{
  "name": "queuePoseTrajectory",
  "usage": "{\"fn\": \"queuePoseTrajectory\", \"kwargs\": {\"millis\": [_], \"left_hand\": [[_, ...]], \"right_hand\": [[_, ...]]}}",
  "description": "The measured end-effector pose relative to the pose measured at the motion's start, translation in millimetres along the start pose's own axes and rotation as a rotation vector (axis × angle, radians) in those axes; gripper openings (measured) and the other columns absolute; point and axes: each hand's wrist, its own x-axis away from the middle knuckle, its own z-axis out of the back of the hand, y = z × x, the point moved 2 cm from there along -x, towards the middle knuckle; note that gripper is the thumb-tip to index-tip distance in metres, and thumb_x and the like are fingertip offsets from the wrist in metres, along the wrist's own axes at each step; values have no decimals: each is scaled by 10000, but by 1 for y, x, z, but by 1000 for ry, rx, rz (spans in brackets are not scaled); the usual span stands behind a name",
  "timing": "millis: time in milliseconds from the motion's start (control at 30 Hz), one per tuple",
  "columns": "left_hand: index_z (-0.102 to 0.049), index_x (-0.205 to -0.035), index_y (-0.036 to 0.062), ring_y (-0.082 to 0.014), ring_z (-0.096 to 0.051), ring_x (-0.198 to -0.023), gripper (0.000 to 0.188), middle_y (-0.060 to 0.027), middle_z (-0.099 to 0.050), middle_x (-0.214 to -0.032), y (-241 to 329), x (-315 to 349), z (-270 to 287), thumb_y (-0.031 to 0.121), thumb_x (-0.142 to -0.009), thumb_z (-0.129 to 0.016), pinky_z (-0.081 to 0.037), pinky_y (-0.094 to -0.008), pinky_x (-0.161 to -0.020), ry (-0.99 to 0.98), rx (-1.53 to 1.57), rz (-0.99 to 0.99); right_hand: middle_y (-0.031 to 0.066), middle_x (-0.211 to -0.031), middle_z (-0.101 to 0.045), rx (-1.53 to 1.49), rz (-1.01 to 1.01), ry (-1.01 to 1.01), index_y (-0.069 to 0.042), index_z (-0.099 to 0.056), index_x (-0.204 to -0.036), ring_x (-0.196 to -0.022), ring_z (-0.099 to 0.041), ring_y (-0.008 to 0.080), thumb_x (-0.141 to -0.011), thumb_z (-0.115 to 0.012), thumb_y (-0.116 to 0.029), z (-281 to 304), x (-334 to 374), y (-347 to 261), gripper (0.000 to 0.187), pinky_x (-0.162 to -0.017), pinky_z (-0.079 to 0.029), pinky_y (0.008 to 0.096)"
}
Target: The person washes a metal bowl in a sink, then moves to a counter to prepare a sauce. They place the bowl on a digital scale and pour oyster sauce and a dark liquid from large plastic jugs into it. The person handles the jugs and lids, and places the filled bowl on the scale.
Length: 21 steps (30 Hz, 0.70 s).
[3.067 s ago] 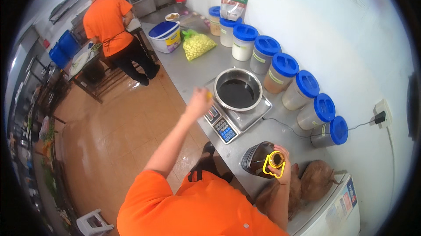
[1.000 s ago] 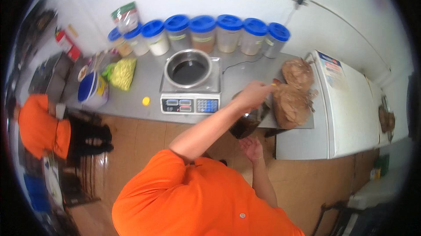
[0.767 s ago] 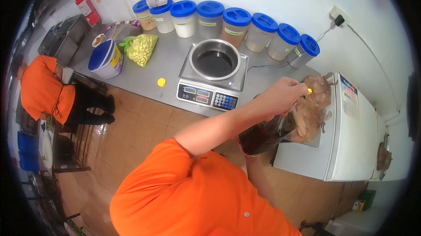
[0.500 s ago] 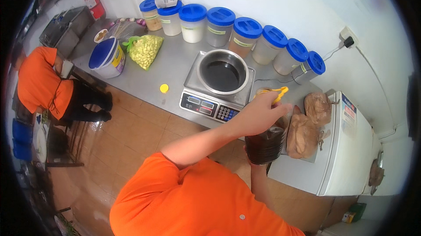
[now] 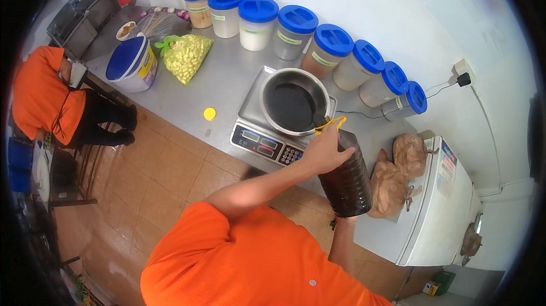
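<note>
A large ribbed plastic bottle (image 5: pixel 347 183) full of dark liquid leans toward a round metal bowl (image 5: pixel 265 103), its mouth at the bowl's right rim. My left hand (image 5: pixel 325 151) is closed around the bottle's neck, by its yellow handle (image 5: pixel 339 122). Under the bottle's base, my right hand (image 5: pixel 345 223) supports it; most of its fingers are hidden behind the bottle. Dark liquid (image 5: pixel 289 106) lies inside the bowl. The bowl rests on a digital scale (image 5: pixel 250 114) with a keypad in front. On the counter to the left lies a yellow cap (image 5: pixel 210 114).
Blue-lidded tubs (image 5: pixel 259 24) line the wall. A bag of peeled cloves (image 5: pixel 186 56) and a white bucket (image 5: pixel 133 70) stand left. Brown wrapped bags (image 5: pixel 389 183) sit right, beside a white fridge (image 5: pixel 421 215). Another person (image 5: pixel 48 98) in orange works far left.
The bottle has tipped forward and left, bringing its mouth to the bowl's rim. My left hand has moved left and toward the bowl with the neck. The view has shifted slightly.
</note>
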Motion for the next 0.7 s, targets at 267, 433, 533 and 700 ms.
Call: {"fn": "queuePoseTrajectory", "kwargs": {"millis": [267, 433, 533, 700], "left_hand": [[-493, -1103, -78, -387, -612, -937, 604, -217, -571, -1027, -14, -10, -5, 397, -834, -753, -494, -460, -828, -53, 44, 76], [-494, -1106, -80, -387, -618, -950, 608, -223, -585, -1019, -15, -13, -6, 400, -836, -751, -497, -454, -837, -63, 65, 108], [-494, -1110, -80, -387, -620, -954, 609, -227, -588, -1014, -16, -14, -7, 400, -835, -750, -497, -453, -838, -47, 50, 81], [-512, -1068, -62, -378, -610, -944, 571, -217, -589, -992, -15, -17, -9, 402, -840, -755, -483, -444, -828, -44, 53, 74]], "right_hand": [[128, -1388, -581, 0, -14, 129, -115, -499, -1426, -1195, -605, 350, -1038, -384, -465, 12, 1, -21, 535, -979, -533, 526], [126, -1369, -593, -9, -16, 148, -112, -518, -1404, -1182, -613, 342, -1033, -399, -462, 21, 1, -23, 523, -958, -546, 525], [128, -1367, -594, 38, -30, 116, -108, -525, -1395, -1195, -605, 340, -1030, -408, -459, 22, 2, -25, 520, -971, -535, 538], [128, -1365, -594, 51, -27, 185, -112, -528, -1393, -1195, -604, 343, -1027, -419, -459, 29, 0, -27, 516, -972, -534, 551]]}}
